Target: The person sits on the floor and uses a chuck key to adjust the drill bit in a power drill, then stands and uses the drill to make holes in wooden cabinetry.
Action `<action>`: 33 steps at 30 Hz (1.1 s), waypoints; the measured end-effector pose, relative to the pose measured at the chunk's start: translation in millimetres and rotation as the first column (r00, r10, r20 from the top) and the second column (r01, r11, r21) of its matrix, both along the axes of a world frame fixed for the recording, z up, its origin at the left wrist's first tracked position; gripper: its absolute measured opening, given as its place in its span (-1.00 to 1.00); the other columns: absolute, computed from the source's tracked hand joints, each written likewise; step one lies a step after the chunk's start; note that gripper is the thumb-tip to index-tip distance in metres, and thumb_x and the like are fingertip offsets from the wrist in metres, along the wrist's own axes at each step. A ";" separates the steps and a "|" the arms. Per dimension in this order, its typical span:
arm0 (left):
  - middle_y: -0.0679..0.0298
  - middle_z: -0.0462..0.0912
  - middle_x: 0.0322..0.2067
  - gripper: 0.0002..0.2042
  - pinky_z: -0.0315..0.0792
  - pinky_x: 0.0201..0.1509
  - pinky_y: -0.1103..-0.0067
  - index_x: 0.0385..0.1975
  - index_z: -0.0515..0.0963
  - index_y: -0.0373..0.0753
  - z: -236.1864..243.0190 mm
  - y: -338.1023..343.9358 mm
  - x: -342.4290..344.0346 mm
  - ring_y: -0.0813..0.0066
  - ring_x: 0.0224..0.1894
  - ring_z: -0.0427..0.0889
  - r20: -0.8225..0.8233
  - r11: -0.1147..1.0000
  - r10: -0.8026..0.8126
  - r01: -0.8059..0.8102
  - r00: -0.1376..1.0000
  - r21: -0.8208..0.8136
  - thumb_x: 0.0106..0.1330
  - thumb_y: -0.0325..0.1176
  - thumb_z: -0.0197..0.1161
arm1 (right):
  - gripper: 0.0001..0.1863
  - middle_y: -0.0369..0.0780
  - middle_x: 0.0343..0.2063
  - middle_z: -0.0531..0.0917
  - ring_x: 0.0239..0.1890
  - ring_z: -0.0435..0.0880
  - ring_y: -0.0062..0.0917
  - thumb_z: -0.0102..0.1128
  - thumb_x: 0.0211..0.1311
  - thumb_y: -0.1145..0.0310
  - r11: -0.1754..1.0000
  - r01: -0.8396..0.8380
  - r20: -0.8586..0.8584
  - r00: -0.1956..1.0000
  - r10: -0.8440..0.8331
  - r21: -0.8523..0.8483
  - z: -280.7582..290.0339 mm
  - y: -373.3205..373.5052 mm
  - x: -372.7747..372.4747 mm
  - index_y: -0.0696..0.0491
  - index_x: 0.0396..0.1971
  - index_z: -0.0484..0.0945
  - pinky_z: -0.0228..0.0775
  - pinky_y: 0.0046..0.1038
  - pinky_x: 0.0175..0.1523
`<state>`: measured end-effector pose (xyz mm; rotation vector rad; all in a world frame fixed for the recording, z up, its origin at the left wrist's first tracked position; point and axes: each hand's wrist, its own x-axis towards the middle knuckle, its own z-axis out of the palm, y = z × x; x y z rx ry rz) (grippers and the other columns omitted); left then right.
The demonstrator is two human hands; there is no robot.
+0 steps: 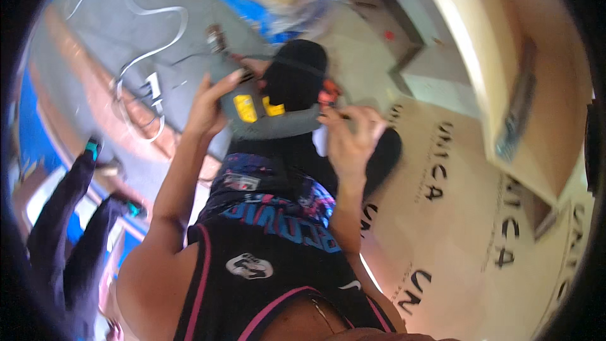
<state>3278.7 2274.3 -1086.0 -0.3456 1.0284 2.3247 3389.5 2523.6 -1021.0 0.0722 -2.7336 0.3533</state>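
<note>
A dark grey, blurred object with yellow patches [245, 108], which looks like a power tool or its case, lies across my lap. My left hand [211, 104] grips its left end, thumb on top. At its right end my right hand [355, 136] has its fingers drawn together; motion blur hides what they hold, if anything. An orange-red piece [329, 93] is just beyond those fingertips, and a small white piece [320, 141] shows beside the hand. Past my left hand, a blurred metal-ended piece [216, 38] points away from me.
A white cable [170, 36] loops over the grey floor [208, 0] to a white connector [153, 85]. Wooden strips [88, 57] lie at left, near another person's dark-clothed limbs [53, 221]. Printed boards [435, 240] cover the right side, below a pale curved panel [480, 44].
</note>
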 end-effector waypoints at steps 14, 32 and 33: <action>0.22 0.52 -0.15 -0.77 0.56 0.08 0.12 0.01 0.34 -0.11 26.3 105.7 39.5 0.19 0.03 0.58 -0.079 0.959 -0.098 0.115 0.992 0.261 0.45 -0.27 0.11 | -0.79 -0.11 -0.42 0.65 -0.27 0.63 -0.15 0.36 0.18 0.52 0.870 0.342 -0.036 0.925 -0.379 -0.356 -43.0 75.3 82.5 0.14 -0.23 0.51 0.55 -0.16 -0.25; 0.17 0.58 -0.30 -0.70 0.56 -0.10 0.37 -0.15 0.43 -0.26 115.2 181.4 46.4 0.27 -0.24 0.66 -0.425 0.899 -0.371 0.204 0.826 -0.388 0.47 -0.14 0.25 | -0.70 -0.31 -0.55 0.46 -0.55 0.50 -0.61 0.06 0.56 0.13 0.029 0.308 0.271 0.876 -0.398 -0.951 -16.6 139.5 224.0 0.09 -0.24 0.45 0.39 -0.52 -0.37; 0.15 0.59 -0.29 -0.60 0.55 -0.06 0.36 -0.10 0.42 -0.26 111.8 186.5 57.0 0.27 -0.21 0.66 -0.468 0.915 -0.379 0.249 0.798 -0.317 0.48 0.01 0.22 | -0.75 -0.29 -0.52 0.51 -0.48 0.55 -0.61 0.11 0.54 0.21 0.128 0.332 0.280 0.909 -0.310 -0.935 -10.2 132.4 218.9 0.11 -0.20 0.43 0.45 -0.49 -0.31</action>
